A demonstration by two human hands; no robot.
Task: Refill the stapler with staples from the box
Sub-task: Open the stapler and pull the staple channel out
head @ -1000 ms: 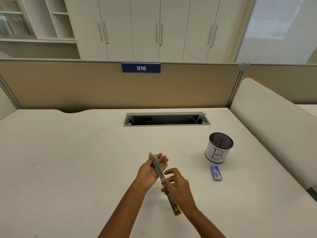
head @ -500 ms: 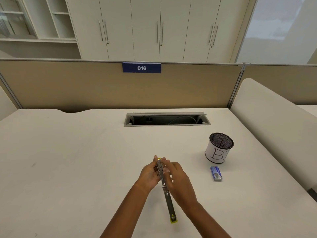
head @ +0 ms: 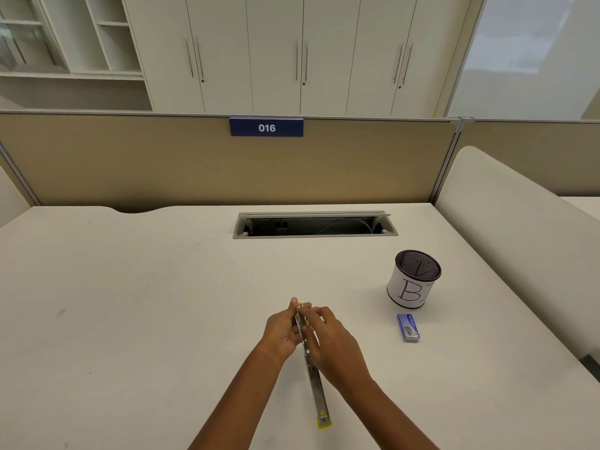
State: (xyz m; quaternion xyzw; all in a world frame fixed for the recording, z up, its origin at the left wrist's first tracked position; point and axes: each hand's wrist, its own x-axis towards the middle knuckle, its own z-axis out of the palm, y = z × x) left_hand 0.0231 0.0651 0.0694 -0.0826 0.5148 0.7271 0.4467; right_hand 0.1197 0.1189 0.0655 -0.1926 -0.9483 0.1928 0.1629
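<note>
The white desk [head: 130, 319] carries a mesh pen cup [head: 412, 284] (a hand-drawn B on its paper wrap). Left of the cup and nearer the person, the long metal stapler [head: 316, 388] is held lengthwise, one yellow tip toward the person. The left hand [head: 281, 332] curls round its far end, and the right hand [head: 334, 342] pinches that same end with bent fingers. The blue staple box [head: 408, 327] lies flat just beside the cup, on its near side.
</note>
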